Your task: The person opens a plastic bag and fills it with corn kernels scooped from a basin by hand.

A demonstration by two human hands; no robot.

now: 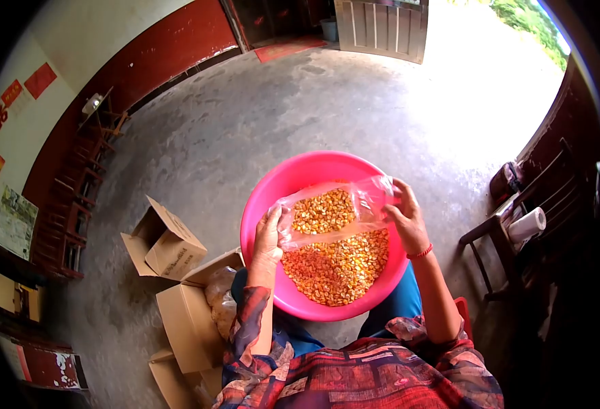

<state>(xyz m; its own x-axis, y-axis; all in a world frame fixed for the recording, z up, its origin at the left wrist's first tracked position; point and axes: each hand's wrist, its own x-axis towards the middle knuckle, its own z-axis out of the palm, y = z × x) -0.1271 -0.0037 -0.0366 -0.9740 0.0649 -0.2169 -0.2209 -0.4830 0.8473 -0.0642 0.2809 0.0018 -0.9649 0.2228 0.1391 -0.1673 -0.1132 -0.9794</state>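
Observation:
A pink basin (259, 204) sits over the person's lap with loose yellow-orange corn kernels (337, 276) in it. Above the kernels lies a clear plastic bag (371, 198), stretched between both hands, and corn shows through or within its middle part; which of the two I cannot tell. My left hand (268, 235) is closed on the bag's left end, near the basin's left rim. At the bag's right end, my right hand (407, 218) pinches the clear film between thumb and fingers. A red band circles the right wrist.
Open cardboard boxes (184, 327) stand at the lower left, one holding filled plastic bags (223, 307). Another open box (167, 249) is behind them. On the right, a wooden chair (497, 235) bears a white roll (528, 223). Wooden chairs (75, 218) line the left wall.

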